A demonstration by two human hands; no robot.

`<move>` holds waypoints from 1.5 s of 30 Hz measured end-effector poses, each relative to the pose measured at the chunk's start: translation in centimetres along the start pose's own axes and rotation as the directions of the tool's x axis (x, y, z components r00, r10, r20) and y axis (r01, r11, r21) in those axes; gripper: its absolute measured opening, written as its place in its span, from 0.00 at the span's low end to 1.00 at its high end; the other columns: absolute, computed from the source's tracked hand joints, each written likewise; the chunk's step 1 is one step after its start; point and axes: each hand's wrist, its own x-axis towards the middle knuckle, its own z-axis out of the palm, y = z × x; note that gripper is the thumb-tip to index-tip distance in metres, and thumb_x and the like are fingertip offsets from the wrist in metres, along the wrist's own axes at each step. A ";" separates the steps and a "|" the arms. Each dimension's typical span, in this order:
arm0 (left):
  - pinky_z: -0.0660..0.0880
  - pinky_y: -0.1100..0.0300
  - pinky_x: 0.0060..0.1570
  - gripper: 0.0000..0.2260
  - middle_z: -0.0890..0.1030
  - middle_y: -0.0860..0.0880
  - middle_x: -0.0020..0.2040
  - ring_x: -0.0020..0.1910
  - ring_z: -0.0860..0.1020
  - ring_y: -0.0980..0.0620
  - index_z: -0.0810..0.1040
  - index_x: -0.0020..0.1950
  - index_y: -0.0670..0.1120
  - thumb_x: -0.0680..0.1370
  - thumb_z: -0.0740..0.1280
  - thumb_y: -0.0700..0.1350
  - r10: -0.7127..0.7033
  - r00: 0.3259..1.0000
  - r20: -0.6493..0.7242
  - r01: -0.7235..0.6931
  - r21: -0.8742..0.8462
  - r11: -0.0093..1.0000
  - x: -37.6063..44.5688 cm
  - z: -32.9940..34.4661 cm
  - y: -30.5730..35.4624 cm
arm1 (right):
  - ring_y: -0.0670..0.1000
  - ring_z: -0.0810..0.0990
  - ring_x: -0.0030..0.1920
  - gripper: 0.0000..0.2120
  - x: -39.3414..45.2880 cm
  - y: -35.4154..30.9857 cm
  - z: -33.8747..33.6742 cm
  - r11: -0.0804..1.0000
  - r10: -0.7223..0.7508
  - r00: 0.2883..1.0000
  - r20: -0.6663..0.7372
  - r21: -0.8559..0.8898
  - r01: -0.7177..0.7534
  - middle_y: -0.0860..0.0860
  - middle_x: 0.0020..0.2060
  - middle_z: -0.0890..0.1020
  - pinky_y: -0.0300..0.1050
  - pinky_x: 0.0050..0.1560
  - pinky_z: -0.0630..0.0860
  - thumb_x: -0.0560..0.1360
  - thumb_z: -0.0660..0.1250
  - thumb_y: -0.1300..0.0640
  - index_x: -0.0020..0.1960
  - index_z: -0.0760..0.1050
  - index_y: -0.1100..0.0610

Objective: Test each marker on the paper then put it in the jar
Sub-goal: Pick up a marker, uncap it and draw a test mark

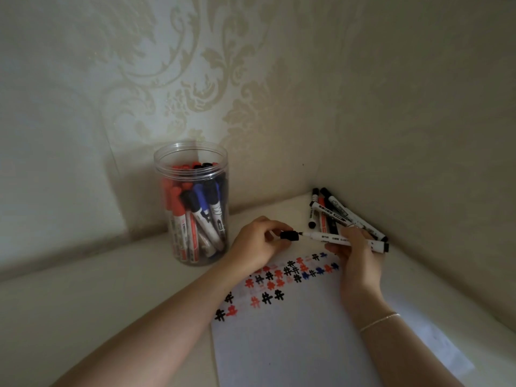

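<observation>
At centre frame, the right hand [356,247] grips a white-barrelled black marker [346,240] lying level above the marked white paper sheet [293,331]. The left hand [257,243] pinches its black cap [289,236], just off the tip. The clear plastic jar [192,205] of markers stands left; a loose marker pile [335,213] lies in the corner at right.
</observation>
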 end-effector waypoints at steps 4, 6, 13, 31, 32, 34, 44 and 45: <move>0.71 0.65 0.45 0.09 0.77 0.56 0.47 0.45 0.74 0.59 0.80 0.55 0.57 0.76 0.69 0.49 0.007 1.000 0.006 -0.007 -0.009 1.000 0.0 0.0 0.0 | 0.48 0.78 0.29 0.11 0.0 0.0 0.1 1.000 -0.029 1.000 0.001 0.001 0.029 0.49 0.29 0.75 0.44 0.41 0.74 0.76 0.63 0.63 0.35 0.73 0.56; 0.72 0.64 0.47 0.09 0.77 0.56 0.47 0.45 0.74 0.58 0.80 0.56 0.57 0.76 0.69 0.49 0.010 1.000 0.011 -0.010 -0.009 1.000 -0.1 0.0 0.1 | 0.45 0.77 0.27 0.11 0.1 0.1 0.0 0.999 -0.049 0.999 -0.003 -0.001 0.049 0.50 0.30 0.74 0.43 0.40 0.74 0.76 0.62 0.63 0.35 0.72 0.57; 0.70 0.66 0.48 0.10 0.77 0.57 0.48 0.48 0.74 0.59 0.81 0.55 0.56 0.75 0.70 0.47 0.081 0.996 0.040 -0.080 -0.039 0.996 -0.3 0.0 0.0 | 0.51 0.76 0.31 0.11 0.0 0.5 0.1 0.983 -0.096 0.993 0.071 -0.147 0.106 0.47 0.23 0.76 0.46 0.36 0.69 0.74 0.64 0.63 0.33 0.71 0.56; 0.63 0.62 0.28 0.21 0.62 0.55 0.20 0.21 0.62 0.53 0.74 0.28 0.50 0.80 0.61 0.53 0.071 0.997 0.005 -0.069 -0.174 0.982 -1.4 -0.2 1.6 | 0.50 0.61 0.26 0.19 -1.3 0.5 0.5 0.851 -0.335 0.921 0.200 -0.356 0.387 0.51 0.23 0.62 0.44 0.29 0.60 0.79 0.62 0.57 0.32 0.62 0.61; 0.64 0.63 0.28 0.23 0.61 0.54 0.19 0.20 0.62 0.53 0.73 0.25 0.49 0.80 0.61 0.55 0.029 0.999 -0.040 -0.035 -0.179 0.983 -1.3 -0.3 1.5 | 0.47 0.60 0.26 0.20 -1.9 0.6 0.9 0.818 -0.350 0.904 0.246 -0.390 0.423 0.47 0.22 0.61 0.43 0.28 0.58 0.79 0.61 0.57 0.31 0.61 0.59; 0.65 0.67 0.28 0.25 0.61 0.53 0.17 0.19 0.63 0.54 0.73 0.24 0.47 0.79 0.62 0.55 -0.020 0.994 -0.104 0.001 -0.182 0.983 -1.4 -0.5 1.4 | 0.45 0.57 0.23 0.20 -2.6 0.4 1.5 0.779 -0.371 0.877 0.304 -0.413 0.472 0.45 0.19 0.60 0.37 0.25 0.55 0.80 0.60 0.57 0.31 0.60 0.56; 0.69 0.67 0.29 0.10 0.76 0.52 0.34 0.29 0.74 0.60 0.71 0.48 0.46 0.77 0.66 0.52 0.204 0.934 -0.294 -0.232 -0.065 0.970 -0.1 -3.2 7.4 | 0.50 0.56 0.26 0.15 -1.8 -2.1 2.4 0.991 -0.083 0.982 0.167 -0.090 0.099 0.51 0.24 0.58 0.44 0.27 0.59 0.80 0.59 0.56 0.36 0.67 0.60; 0.72 0.66 0.30 0.11 0.77 0.52 0.35 0.31 0.76 0.59 0.70 0.49 0.46 0.76 0.68 0.51 0.249 0.902 -0.354 -0.288 -0.063 0.955 -0.1 -4.4 8.7 | 0.49 0.56 0.25 0.16 -1.7 -3.0 3.3 0.996 -0.066 0.981 0.185 -0.048 0.076 0.50 0.23 0.59 0.43 0.26 0.60 0.80 0.59 0.56 0.35 0.65 0.59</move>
